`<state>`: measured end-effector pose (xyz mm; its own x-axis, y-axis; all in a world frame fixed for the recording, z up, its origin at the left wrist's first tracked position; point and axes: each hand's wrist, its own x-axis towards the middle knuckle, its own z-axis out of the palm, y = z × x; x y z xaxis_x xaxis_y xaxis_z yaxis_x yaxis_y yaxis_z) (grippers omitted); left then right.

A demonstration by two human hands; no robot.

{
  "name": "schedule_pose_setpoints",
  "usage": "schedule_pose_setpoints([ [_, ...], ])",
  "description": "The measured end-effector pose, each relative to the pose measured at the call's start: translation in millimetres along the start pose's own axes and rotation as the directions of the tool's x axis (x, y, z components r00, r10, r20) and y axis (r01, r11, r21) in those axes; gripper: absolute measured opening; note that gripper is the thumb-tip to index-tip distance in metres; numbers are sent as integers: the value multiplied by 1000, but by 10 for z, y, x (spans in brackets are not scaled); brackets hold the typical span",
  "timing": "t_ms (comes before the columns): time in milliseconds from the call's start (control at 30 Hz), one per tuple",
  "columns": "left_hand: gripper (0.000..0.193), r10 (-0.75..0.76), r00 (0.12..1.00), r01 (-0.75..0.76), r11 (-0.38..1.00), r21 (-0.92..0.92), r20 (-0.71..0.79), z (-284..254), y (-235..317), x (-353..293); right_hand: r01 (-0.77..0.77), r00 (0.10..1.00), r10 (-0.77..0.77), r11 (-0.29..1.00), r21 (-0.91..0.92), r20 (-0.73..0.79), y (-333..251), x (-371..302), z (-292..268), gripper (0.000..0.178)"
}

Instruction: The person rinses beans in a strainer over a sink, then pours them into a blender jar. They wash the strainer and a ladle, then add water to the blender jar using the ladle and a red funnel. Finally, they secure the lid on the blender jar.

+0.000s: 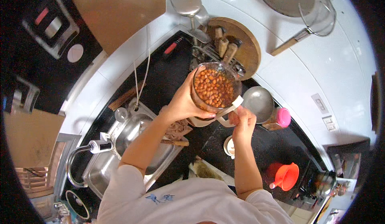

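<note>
The left hand's fingers are mostly lost behind the clear jug (221, 66), whose underside is also out of sight; a pale part shows below it, and whether that is its base is hard to tell. The left hand (182, 102) has a broad grip around the jug's side, thumb across the near wall, while the right hand (243, 123) has a narrow, curled grip on the pale handle (237, 102), covering much of it. The jug is held above the black bench (208, 144), its mouth facing up, with reddish-brown nuts or beans (212, 88) in dark liquid inside. Its long axis looks roughly upright, strongly foreshortened, and the handle points toward the right hand. Beyond it, wooden-handled tools (229, 54) stand before a round wooden board (252, 43), their lower ends partly covered. A steel sink (96, 176) lies on the left, partly hidden by the left forearm. At right are a metal bowl (258, 105), a pink-lidded jar (283, 118) and a red plastic scoop (288, 176). White tiled walls (294, 69) curve around, and the dark fisheye rim cuts off the corners.
</note>
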<state>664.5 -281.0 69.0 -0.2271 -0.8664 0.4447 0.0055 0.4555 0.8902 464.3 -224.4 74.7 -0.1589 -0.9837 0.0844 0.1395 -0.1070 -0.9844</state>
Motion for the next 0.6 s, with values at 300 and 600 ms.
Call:
schedule_pose_setpoints([
  [300, 119, 149, 984, -154, 986, 55, 95, 1049, 990, -43, 145, 974, -136, 989, 36, -179, -1078, -773, -842, 36],
  [600, 120, 240, 952, -256, 964, 67, 188, 2371, 1813, -457, 107, 925, -106, 994, -17, -366, -1890, -1692, -1922, 42],
])
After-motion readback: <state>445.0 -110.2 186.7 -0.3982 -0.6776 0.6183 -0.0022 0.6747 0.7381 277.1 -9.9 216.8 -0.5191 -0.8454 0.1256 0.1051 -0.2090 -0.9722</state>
